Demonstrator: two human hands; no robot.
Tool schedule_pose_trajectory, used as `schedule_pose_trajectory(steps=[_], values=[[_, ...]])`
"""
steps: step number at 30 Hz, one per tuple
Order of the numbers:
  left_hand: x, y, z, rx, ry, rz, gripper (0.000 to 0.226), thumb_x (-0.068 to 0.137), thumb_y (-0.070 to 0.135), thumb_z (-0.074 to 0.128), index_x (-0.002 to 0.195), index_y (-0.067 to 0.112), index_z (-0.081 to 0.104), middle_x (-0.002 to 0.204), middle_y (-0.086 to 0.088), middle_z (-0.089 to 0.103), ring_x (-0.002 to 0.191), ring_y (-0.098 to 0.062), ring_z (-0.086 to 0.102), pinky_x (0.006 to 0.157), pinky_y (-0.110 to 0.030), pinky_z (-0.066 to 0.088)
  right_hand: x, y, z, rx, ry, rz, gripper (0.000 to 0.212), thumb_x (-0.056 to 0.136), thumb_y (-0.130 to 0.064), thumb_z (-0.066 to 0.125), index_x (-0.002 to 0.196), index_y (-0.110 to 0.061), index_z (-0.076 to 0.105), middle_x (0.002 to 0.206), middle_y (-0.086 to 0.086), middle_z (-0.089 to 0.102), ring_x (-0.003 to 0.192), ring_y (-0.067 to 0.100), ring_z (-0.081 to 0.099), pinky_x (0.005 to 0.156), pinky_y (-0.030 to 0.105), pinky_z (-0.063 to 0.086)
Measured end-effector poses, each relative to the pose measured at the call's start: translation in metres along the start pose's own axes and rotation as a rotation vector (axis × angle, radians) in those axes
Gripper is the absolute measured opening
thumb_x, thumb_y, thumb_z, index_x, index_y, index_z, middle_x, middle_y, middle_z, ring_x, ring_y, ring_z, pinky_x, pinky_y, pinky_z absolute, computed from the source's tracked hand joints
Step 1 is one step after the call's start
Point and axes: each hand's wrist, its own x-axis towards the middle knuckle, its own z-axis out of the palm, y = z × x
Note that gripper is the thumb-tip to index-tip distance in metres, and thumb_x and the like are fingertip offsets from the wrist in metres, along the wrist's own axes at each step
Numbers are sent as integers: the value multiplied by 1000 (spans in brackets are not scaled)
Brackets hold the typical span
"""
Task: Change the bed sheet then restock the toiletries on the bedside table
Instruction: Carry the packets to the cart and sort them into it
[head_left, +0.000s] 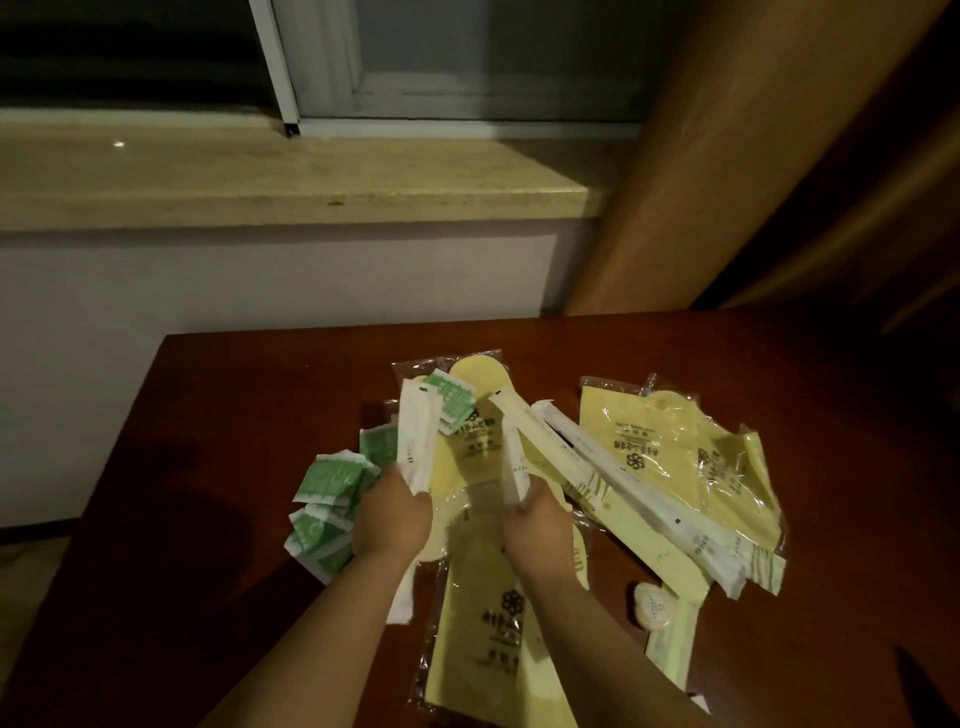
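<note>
1. Flower logo and printed characters on the yellow packets (635, 457), too blurred to read.
2. Left hand (392, 519) grips a white sachet (415, 436), fingers clamped on it; right hand (537, 530) pinches another white sachet (517, 470).
3. Green sachets (327, 512) sit near the worktop's (218, 441) left edge; bare wood beyond.
4. Stone windowsill (291, 176), curtain (727, 156) right.

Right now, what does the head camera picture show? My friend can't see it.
Two bare hands sort toiletries on a dark wooden table: the left hand holds a white paper packet, the right hand a smaller white sachet. Green sachets and yellow plastic-wrapped slippers lie around them.
</note>
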Motion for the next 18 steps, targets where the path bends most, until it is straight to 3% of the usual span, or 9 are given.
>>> schedule_pose_trajectory(steps=[3, 5, 7, 10, 12, 15, 18], values=[[-1, 4, -6, -431, -124, -91, 43, 92, 10, 49, 135, 8, 45, 123, -14, 58, 102, -31, 58, 88, -40, 50, -2, -13, -2, 125, -9, 29, 17, 94, -12, 47, 110, -10, 52, 82, -3, 52, 64, 5, 49, 46, 13, 33], [-5, 9, -8, -621, -196, -140, 45, 93, 7, 48, 138, 11, 44, 126, -12, 57, 108, -32, 57, 94, -43, 48, -3, -23, -2, 260, -19, 59, 22, 92, -7, 50, 113, -10, 55, 87, 2, 59, 69, 13, 55, 53, 22, 43], [-11, 15, -9, -744, -249, -188, 43, 94, 7, 47, 137, 13, 45, 125, -13, 58, 108, -33, 57, 92, -42, 48, -6, -33, -4, 370, -60, 49, 24, 90, -3, 51, 110, -14, 56, 89, 4, 62, 76, 20, 59, 59, 28, 48], [-16, 25, -10, -906, -301, -192, 37, 93, 4, 48, 129, 15, 49, 114, -16, 62, 97, -33, 60, 79, -41, 53, -11, -46, -19, 470, -139, 14, 24, 88, 0, 53, 101, -20, 55, 86, -2, 61, 77, 16, 59, 60, 25, 46], [-21, 34, -11, -981, -293, -176, 41, 92, 6, 54, 130, 17, 48, 111, -17, 64, 92, -33, 63, 73, -40, 54, -13, -50, -29, 447, -139, -14, 20, 88, -2, 55, 99, -18, 57, 82, -1, 62, 74, 17, 59, 60, 28, 49], [-31, 42, -11, -947, -311, -127, 51, 86, 22, 66, 133, 18, 46, 110, -13, 64, 93, -33, 64, 82, -50, 54, -26, -51, -39, 421, -97, -29, 16, 89, -7, 54, 102, -13, 59, 79, 3, 60, 70, 19, 57, 59, 27, 46], [-47, 50, -15, -917, -368, -77, 52, 78, 34, 73, 123, 18, 51, 108, -11, 64, 97, -32, 62, 88, -51, 51, -54, -48, -52, 479, -20, -12, 16, 90, -8, 51, 98, -20, 56, 78, 1, 58, 72, 18, 55, 59, 27, 45]])
